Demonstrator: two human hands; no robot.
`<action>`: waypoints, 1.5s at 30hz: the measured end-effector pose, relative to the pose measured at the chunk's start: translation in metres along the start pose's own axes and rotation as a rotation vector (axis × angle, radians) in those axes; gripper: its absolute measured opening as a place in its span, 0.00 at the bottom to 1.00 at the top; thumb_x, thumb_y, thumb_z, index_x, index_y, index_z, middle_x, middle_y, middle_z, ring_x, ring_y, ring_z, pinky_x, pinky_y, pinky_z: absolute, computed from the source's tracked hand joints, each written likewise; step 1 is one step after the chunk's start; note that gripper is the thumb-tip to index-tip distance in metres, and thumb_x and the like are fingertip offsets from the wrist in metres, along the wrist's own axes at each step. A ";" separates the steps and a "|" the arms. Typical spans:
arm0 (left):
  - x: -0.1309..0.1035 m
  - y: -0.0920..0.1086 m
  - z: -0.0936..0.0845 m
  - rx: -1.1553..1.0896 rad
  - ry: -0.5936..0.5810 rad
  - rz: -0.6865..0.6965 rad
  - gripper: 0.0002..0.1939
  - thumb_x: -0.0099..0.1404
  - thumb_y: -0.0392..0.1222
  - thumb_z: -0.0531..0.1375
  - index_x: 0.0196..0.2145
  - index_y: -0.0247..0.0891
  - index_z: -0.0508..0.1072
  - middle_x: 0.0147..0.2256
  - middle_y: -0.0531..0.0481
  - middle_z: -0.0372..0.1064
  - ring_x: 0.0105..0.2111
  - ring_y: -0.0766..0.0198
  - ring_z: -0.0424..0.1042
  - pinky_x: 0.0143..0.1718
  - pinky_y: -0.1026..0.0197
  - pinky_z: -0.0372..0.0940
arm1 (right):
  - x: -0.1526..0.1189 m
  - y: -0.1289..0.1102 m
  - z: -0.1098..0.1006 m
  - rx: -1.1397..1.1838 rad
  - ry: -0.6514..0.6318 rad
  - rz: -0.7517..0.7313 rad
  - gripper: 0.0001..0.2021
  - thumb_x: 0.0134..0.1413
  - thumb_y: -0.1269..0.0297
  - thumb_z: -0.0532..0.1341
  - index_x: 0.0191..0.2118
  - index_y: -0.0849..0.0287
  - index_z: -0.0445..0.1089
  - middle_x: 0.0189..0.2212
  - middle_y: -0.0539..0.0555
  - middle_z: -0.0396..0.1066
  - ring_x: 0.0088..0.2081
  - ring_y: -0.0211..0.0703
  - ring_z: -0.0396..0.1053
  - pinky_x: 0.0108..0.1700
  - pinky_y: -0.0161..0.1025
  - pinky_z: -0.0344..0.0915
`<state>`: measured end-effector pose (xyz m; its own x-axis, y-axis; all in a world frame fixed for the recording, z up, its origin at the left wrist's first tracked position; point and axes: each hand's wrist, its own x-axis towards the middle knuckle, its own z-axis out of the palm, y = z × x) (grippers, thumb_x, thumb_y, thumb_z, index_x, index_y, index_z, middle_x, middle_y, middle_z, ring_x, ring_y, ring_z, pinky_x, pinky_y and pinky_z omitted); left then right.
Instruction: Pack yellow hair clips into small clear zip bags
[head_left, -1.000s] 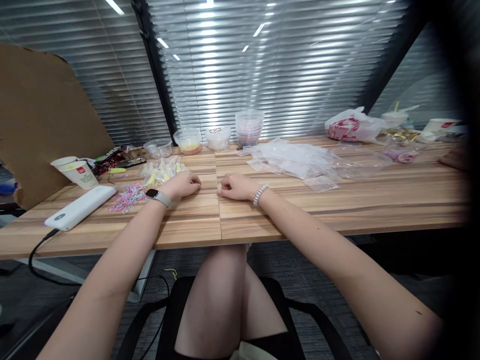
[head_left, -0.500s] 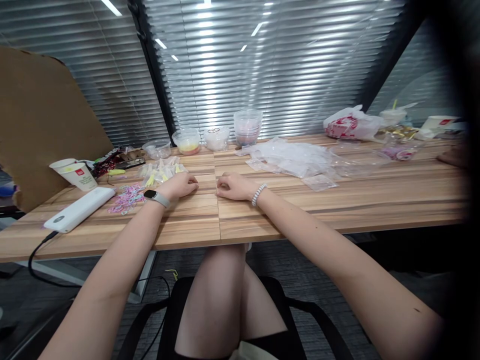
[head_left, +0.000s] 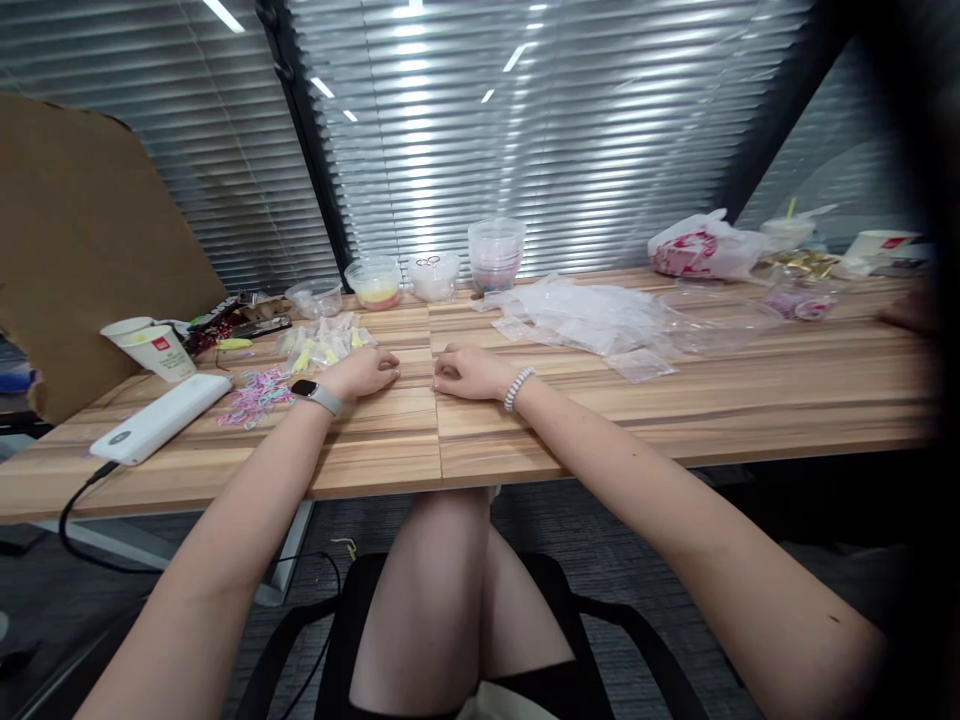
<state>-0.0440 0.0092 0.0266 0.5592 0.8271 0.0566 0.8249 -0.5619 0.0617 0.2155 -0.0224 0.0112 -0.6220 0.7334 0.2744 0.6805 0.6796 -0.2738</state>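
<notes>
We have our left hand [head_left: 367, 372] and right hand [head_left: 471, 373] low over the middle of the counter [head_left: 480, 440], just apart. The fingers of both curl loosely; we cannot tell how far they part or whether they have hold of anything. Small bags with yellow pieces [head_left: 326, 345] lie just beyond our left hand, and a pile of pastel bits [head_left: 255, 398] sits beside that wrist. Clear plastic bags [head_left: 585, 318] spread beyond our right hand, towards the back edge, where plastic tubs [head_left: 373, 283] stand.
</notes>
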 end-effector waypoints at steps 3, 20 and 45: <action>-0.001 0.000 -0.001 -0.009 -0.016 0.001 0.23 0.66 0.52 0.52 0.50 0.38 0.76 0.47 0.44 0.74 0.45 0.55 0.72 0.48 0.59 0.63 | 0.000 0.000 0.000 0.000 0.006 -0.001 0.16 0.59 0.51 0.60 0.38 0.61 0.74 0.38 0.56 0.70 0.36 0.41 0.66 0.39 0.37 0.60; -0.001 -0.002 -0.004 -0.052 0.036 -0.050 0.17 0.64 0.50 0.54 0.39 0.37 0.78 0.36 0.46 0.76 0.35 0.58 0.72 0.38 0.60 0.62 | -0.001 0.004 0.004 0.009 -0.007 0.065 0.16 0.56 0.49 0.61 0.30 0.59 0.68 0.28 0.51 0.71 0.27 0.37 0.62 0.29 0.35 0.52; -0.006 0.010 -0.010 -0.047 0.027 -0.070 0.17 0.66 0.52 0.53 0.36 0.36 0.75 0.35 0.46 0.74 0.34 0.58 0.70 0.35 0.60 0.60 | -0.001 0.003 0.004 -0.035 -0.026 0.059 0.18 0.58 0.48 0.59 0.29 0.59 0.67 0.27 0.52 0.70 0.26 0.37 0.60 0.29 0.35 0.49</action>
<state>-0.0397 -0.0011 0.0367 0.4974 0.8640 0.0776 0.8566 -0.5034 0.1134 0.2163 -0.0209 0.0064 -0.5901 0.7726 0.2343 0.7292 0.6346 -0.2561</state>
